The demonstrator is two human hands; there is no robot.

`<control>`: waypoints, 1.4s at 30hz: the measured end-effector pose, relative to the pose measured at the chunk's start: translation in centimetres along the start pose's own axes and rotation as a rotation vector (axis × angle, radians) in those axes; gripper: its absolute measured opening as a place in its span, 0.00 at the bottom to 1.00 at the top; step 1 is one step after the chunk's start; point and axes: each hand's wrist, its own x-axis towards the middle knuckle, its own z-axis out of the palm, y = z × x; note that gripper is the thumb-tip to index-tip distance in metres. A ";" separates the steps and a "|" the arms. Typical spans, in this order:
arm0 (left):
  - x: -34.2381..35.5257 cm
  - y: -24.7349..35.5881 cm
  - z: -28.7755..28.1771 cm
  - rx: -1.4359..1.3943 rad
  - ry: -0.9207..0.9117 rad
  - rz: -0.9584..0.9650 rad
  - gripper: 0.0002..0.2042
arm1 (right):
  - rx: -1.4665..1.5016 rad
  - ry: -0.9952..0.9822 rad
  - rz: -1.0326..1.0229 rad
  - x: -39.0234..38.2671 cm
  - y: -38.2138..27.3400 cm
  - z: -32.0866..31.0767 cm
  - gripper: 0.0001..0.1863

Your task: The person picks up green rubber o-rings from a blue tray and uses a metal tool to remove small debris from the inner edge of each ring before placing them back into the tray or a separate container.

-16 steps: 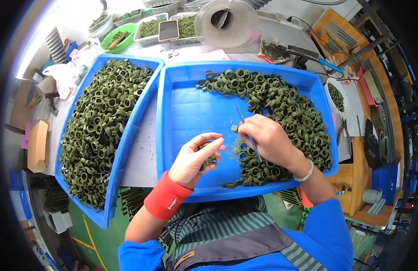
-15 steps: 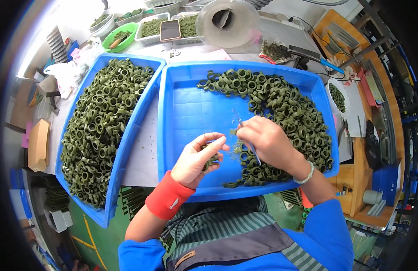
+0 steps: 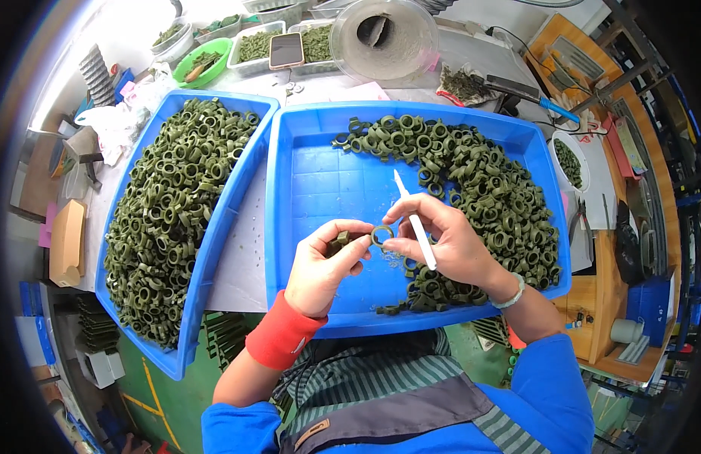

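Your left hand (image 3: 319, 266) and right hand (image 3: 450, 238) now meet at one green ring (image 3: 381, 228), whereas half a second ago a clear gap lay between them. You have it fingertip to fingertip: left thumb and forefinger at its left side, right thumb against its right. It sits upright above the wide blue tray (image 3: 309, 181), between the middle and the near edge, its round opening facing you. Your left fingers are also curled around a few more rings (image 3: 338, 244); how many, I can't tell.

Your right hand keeps its grip on the slim white tool (image 3: 423, 244), which has turned: its pale, broad side shows now, with the tip pointing toward the tray's far edge, apart from the ring. I judge that puts both your hands on handling the ring itself, with the tool kept ready rather than cutting.

Around you, the loose pile (image 3: 509, 200) runs along the wide tray's right edge, from the far edge round to the near right corner. On the tabletop (image 3: 241, 265) to your left, the narrower blue tray (image 3: 225, 208) is heaped with similar rings.
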 end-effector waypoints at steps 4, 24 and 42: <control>0.0 -0.3 -0.2 0.093 -0.062 0.045 0.09 | 0.049 -0.052 0.126 0.0 -0.4 0.1 0.12; 0.1 -0.1 -0.4 -0.161 0.096 -0.035 0.06 | -0.005 0.074 -0.112 0.5 -0.6 -2.0 0.16; -0.1 0.2 0.6 -0.213 0.026 -0.008 0.10 | -0.159 0.027 -0.146 0.4 0.2 -0.3 0.14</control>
